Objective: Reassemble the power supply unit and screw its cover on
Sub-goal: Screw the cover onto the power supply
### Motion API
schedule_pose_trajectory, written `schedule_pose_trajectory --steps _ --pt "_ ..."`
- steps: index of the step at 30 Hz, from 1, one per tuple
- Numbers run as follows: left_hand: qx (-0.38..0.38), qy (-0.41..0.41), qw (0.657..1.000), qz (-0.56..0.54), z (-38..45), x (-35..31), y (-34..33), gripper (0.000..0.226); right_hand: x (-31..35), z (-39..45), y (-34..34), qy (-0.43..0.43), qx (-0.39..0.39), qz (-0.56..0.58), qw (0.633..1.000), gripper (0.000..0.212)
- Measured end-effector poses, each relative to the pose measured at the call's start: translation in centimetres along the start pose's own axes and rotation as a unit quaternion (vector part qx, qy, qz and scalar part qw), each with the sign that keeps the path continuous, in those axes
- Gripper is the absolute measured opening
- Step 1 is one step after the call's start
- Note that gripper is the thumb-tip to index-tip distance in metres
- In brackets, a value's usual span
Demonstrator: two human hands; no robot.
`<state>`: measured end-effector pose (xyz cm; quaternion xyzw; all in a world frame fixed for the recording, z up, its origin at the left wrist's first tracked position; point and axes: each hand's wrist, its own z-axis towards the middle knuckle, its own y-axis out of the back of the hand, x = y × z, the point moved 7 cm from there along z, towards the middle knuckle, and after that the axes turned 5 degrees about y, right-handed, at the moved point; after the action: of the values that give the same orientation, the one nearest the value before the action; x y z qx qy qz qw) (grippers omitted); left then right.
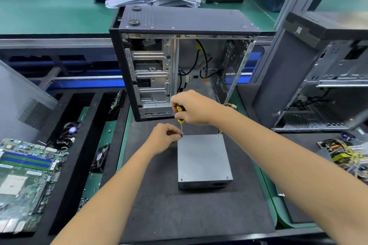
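Both of my hands are working at the 11 o'clock corner of the power supply unit, which lies flat with its grey cover up on the dark mat of the worktop, just on my side of the open computer case. My right hand has its fingers wrapped round the yellow-and-black handle of a screwdriver, held upright with the tip down on that corner. My left hand sits just beside the tip, fingers curled in a pinch at the shaft's lower end; whether they hold a screw I cannot tell, it is too small to see. Yellow wires stick out at the unit's 1 o'clock corner. At 9 o'clock from the unit a green motherboard rests in a black foam tray.
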<state>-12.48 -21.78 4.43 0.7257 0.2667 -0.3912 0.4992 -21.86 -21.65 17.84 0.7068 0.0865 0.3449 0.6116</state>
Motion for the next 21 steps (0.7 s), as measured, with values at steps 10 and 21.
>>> schedule_pose_trajectory --steps 10,21 --pt "-0.004 -0.002 1.000 0.011 0.1 -0.1 0.0 0.025 -0.6 -0.6 0.5 -0.023 -0.021 0.020 0.999 0.013" --pt "-0.001 0.023 0.999 -0.042 -0.4 0.1 -0.3 0.019 0.6 0.3 0.0 -0.035 -0.007 -0.202 0.979 0.036"
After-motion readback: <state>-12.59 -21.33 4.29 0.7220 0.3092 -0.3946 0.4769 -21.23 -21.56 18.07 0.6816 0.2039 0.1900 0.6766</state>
